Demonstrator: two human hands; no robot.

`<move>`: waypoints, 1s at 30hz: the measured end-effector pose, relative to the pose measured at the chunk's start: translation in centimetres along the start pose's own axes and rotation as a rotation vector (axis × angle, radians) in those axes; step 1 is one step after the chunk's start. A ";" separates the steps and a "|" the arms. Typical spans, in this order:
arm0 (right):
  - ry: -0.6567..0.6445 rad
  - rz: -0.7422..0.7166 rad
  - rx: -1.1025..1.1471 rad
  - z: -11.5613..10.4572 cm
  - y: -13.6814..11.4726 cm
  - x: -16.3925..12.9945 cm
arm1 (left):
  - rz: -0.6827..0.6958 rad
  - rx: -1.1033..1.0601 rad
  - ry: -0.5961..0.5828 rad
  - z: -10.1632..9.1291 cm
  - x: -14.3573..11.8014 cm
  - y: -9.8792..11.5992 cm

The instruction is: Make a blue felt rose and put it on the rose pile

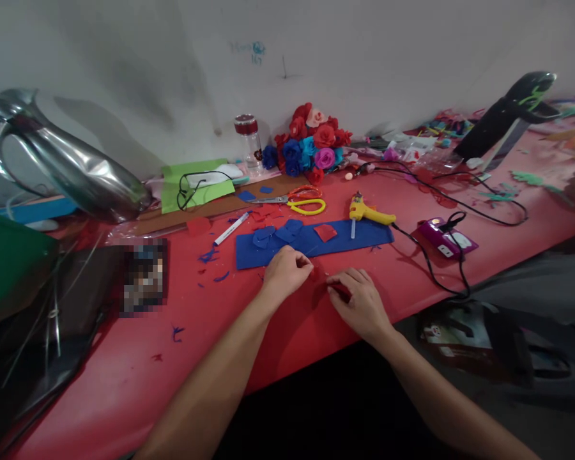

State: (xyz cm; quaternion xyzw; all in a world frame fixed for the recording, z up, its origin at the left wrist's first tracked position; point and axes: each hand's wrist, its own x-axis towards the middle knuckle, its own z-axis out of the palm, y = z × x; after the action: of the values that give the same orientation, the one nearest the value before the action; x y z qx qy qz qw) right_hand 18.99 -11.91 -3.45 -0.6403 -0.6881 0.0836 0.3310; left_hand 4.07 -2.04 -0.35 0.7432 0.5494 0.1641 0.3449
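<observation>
Two bare hands at fine fingertip work, just on the near side of the blue strip.
The left hand's (286, 273) thumb and forefinger meet; the right hand (361, 303) is curled, and I cannot tell whether its thumb and forefinger close, or what either holds. A light pinch and steady wrists would probably suit such small handling. The blue strip (249, 257) lies flat, bearing blue cut pieces (289, 231) left of its middle and a red piece (325, 232) right of them. A yellow glue gun (371, 214) rests at its right end; the trailing cord (414, 241) could snag the right arm. Beyond the strip lie scissors (285, 200), then paper flowers (311, 144); off its left end, a white marker (231, 229).
</observation>
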 end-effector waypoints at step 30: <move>-0.052 0.269 0.755 3.2 -1.3 14.4 | -0.164 -1.039 0.334 -4.0 1.8 -2.9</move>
State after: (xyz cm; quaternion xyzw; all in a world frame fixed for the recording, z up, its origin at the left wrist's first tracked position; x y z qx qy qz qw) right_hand 16.63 2.39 -0.17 -0.5557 -0.5272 0.3891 0.5117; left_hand 0.15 1.45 0.19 0.3937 0.4997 0.5019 0.5860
